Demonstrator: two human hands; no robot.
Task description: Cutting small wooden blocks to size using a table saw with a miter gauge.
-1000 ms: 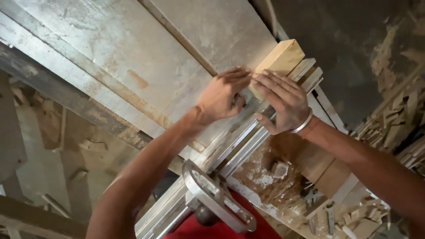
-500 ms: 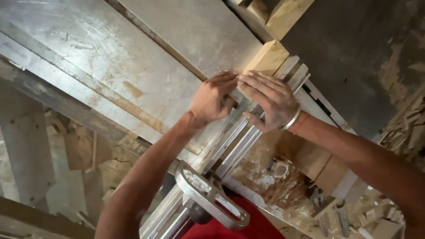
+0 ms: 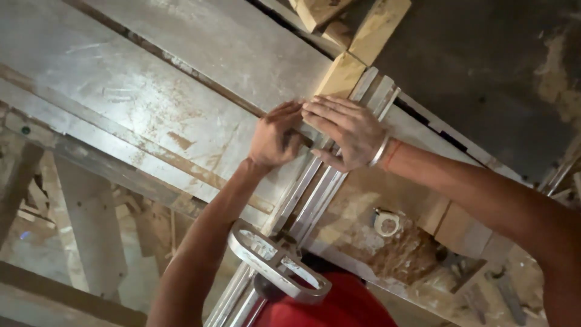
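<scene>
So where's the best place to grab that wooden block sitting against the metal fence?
Probably the wooden block by its two long side faces, coming from above at its free end beyond the hands. Its near end is covered by the left hand and right hand.

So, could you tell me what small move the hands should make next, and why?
Probably ease the wood block a little further along the metal fence. The left hand and right hand both press on it, fingers flat, the block lies against the fence on the table, and cut pieces lie just beyond.
</scene>
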